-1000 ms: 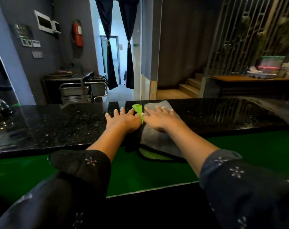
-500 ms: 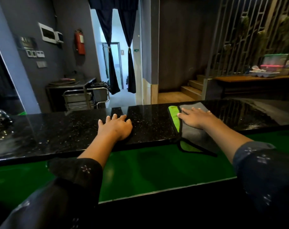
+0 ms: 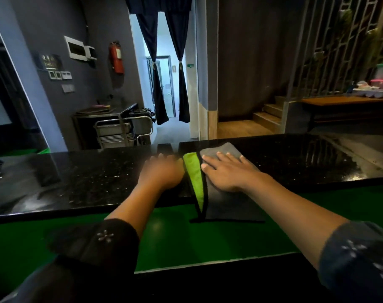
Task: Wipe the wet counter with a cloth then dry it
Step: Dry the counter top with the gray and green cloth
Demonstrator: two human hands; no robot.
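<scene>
cloth (image 3: 224,200) on counter (image 3: 87,180), overhanging front edge

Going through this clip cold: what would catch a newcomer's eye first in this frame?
The bright green fold of the grey cloth at centre, draped over the near edge of the black counter. The right hand presses flat on the cloth, while the blurred left hand lies on the counter just beside it. Further back, a red fire extinguisher hangs on the grey wall, left of the curtained doorway.

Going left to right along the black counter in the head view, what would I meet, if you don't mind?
Bare wet counter → left hand → green strip of the cloth → right hand pressing the grey cloth → wet shiny counter stretch.
</scene>
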